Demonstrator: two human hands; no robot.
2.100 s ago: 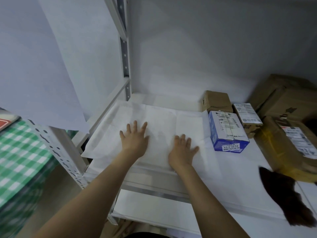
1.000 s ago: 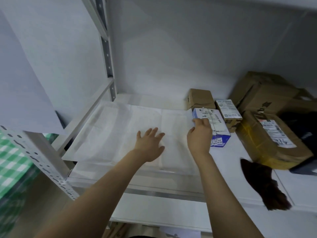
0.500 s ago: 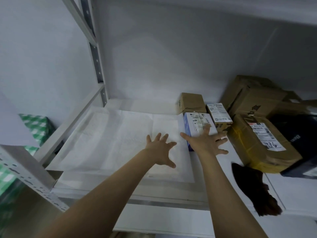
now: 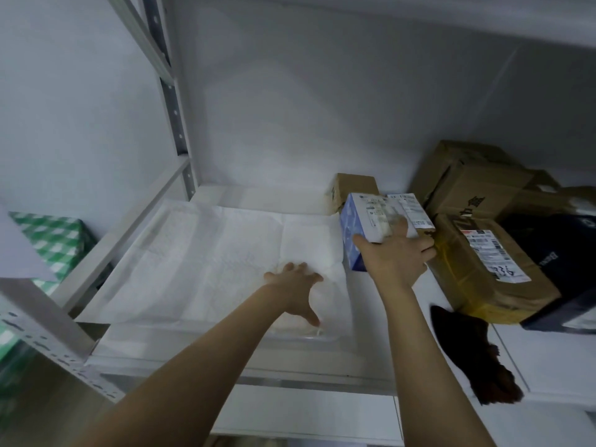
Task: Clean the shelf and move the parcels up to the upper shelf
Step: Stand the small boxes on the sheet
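My right hand (image 4: 397,259) grips a blue and white parcel box (image 4: 362,217), thumb on its left side and fingers over the labelled top. The box sits tilted at the right edge of a white paper sheet (image 4: 209,253) spread on the white shelf (image 4: 548,359). On that sheet my left hand (image 4: 295,287) rests flat with its fingers spread. A small brown box (image 4: 354,185) stands just behind the blue one. To the right lies a large labelled cardboard parcel (image 4: 483,272), more brown boxes (image 4: 467,179) and a dark parcel (image 4: 561,253).
A dark brown duster (image 4: 474,353) lies at the shelf's front right. The grey perforated upright (image 4: 171,101) stands at the back left, with a green checked surface (image 4: 48,240) beyond it. The underside of the upper shelf (image 4: 483,14) crosses the top.
My right hand went from lying flat on the sheet to the blue box and closed round it; the box is now tilted. The left hand slid right along the sheet.
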